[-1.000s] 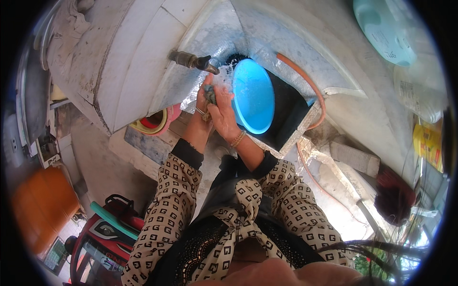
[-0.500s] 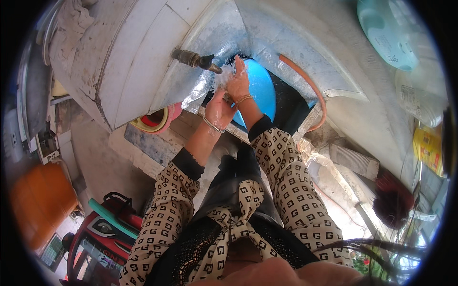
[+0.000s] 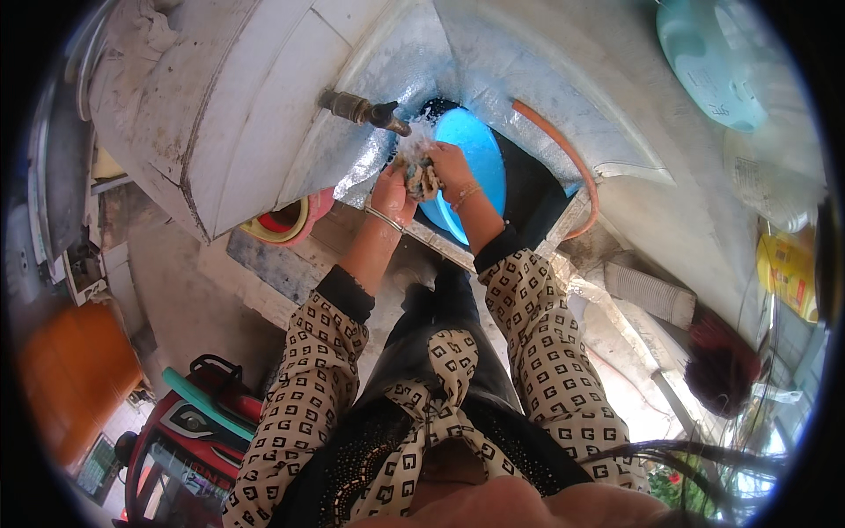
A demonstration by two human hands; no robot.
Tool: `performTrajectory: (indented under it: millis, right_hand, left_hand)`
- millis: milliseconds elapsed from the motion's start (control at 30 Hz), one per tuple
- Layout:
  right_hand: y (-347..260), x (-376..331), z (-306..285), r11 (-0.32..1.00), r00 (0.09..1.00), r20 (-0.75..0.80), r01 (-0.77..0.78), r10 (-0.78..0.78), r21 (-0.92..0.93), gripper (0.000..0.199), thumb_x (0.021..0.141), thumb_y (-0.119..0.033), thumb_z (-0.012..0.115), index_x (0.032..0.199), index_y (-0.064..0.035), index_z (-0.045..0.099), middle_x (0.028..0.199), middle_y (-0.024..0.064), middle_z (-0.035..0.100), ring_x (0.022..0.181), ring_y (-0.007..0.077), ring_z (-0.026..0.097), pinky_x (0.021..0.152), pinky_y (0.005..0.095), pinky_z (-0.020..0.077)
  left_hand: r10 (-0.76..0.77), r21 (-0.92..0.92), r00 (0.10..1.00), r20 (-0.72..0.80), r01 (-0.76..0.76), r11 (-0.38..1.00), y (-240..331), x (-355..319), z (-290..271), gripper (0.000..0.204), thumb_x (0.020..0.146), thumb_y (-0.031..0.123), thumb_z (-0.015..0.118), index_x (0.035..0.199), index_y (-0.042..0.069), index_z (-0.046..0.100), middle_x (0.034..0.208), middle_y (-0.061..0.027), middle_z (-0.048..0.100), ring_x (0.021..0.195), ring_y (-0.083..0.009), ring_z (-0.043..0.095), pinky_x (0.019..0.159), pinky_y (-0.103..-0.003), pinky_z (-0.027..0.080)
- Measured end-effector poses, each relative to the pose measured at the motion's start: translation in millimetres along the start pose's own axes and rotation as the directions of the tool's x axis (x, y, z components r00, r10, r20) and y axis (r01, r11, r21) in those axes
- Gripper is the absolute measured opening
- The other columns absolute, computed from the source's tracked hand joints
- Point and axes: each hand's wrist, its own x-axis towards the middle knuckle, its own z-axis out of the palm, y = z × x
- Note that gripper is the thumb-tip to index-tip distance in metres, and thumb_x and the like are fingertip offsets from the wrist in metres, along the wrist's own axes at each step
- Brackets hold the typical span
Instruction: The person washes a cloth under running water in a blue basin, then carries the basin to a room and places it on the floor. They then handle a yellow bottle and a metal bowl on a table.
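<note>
Below the running tap (image 3: 361, 110), my left hand (image 3: 392, 195) and my right hand (image 3: 452, 171) grip a small crumpled cloth (image 3: 423, 183) between them. The cloth is wet, tan and dark-mottled, bunched up with folds. Fingers of both hands are closed round its sides. Water splashes from the spout just beyond the hands. Under and to the right of them lies a bright blue basin (image 3: 482, 158), tilted inside a black tub (image 3: 534, 180). A bracelet shows on each wrist.
An orange hose (image 3: 572, 154) curves over the sink's right side. Stacked yellow and pink basins (image 3: 308, 220) stand at left, below the tap wall. A teal bottle (image 3: 704, 70) and a yellow package (image 3: 786, 275) are at far right. A red vehicle (image 3: 189, 431) is at lower left.
My hands have drawn slightly back from the water stream. My right hand has turned from fingers raised to closed on the cloth, which now shows between both hands.
</note>
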Motion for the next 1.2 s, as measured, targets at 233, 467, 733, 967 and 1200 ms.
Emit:
performTrajectory:
  millis: [233, 467, 733, 967, 1200]
  right_hand:
    - [-21, -31, -6, 0.907, 0.994, 0.039, 0.079, -0.105, 0.415, 0.020, 0.090, -0.019, 0.053, 0.089, -0.0002, 0.059, 0.081, 0.0040, 0.061, 0.069, 0.0123, 0.058, 0.058, 0.0270, 0.0485]
    - [-59, -62, -12, 0.931, 0.971, -0.083, 0.237, -0.222, 0.279, 0.021, 0.088, -0.013, 0.055, 0.105, -0.0004, 0.057, 0.085, 0.0065, 0.062, 0.074, 0.0133, 0.059, 0.062, 0.0282, 0.0486]
    - [-57, -61, -22, 0.648, 0.874, 0.226, 0.474, -0.431, -0.596, 0.019, 0.080, -0.018, 0.062, 0.082, -0.0001, 0.065, 0.076, 0.0099, 0.059, 0.068, 0.0200, 0.059, 0.059, 0.0319, 0.0450]
    - [-89, -69, 0, 0.776, 0.868, 0.164, 0.493, -0.468, -0.393, 0.016, 0.087, -0.013, 0.051, 0.079, 0.0006, 0.055, 0.068, 0.0067, 0.051, 0.063, 0.0122, 0.051, 0.054, 0.0263, 0.0407]
    - [-65, -38, 11, 0.933, 0.952, 0.045, 0.305, -0.302, -0.190, 0.022, 0.089, -0.018, 0.046, 0.090, 0.0013, 0.057, 0.069, 0.0065, 0.054, 0.061, 0.0156, 0.052, 0.055, 0.0297, 0.0423]
  left_hand:
    - [-0.184, 0.042, 0.956, 0.228, 0.180, 0.983, 2, 18, -17, 0.037, 0.090, 0.026, 0.043, 0.116, 0.001, 0.051, 0.109, -0.0136, 0.059, 0.096, -0.0262, 0.060, 0.077, -0.044, 0.053]
    - [-0.188, -0.456, 0.865, 0.464, 0.415, 0.787, 6, 12, -16, 0.051, 0.089, 0.040, 0.040, 0.125, 0.004, 0.045, 0.121, -0.0173, 0.053, 0.105, -0.0368, 0.054, 0.083, -0.056, 0.047]
    - [0.029, -0.521, 0.766, 0.642, 0.408, 0.750, 3, 23, -11, 0.052, 0.086, 0.040, 0.045, 0.120, 0.001, 0.048, 0.118, -0.0188, 0.054, 0.106, -0.0373, 0.054, 0.092, -0.051, 0.043]
    - [-0.299, -0.691, 0.884, 0.359, 0.467, 0.551, 12, 6, -21, 0.058, 0.088, 0.044, 0.040, 0.127, 0.002, 0.038, 0.130, -0.0231, 0.040, 0.115, -0.0442, 0.043, 0.094, -0.060, 0.036]
    - [-0.413, -0.206, 0.857, -0.309, 0.363, 0.909, 28, -28, 22, 0.071, 0.087, 0.060, 0.029, 0.140, 0.014, 0.018, 0.141, -0.0201, 0.022, 0.120, -0.0477, 0.035, 0.084, -0.070, 0.033]
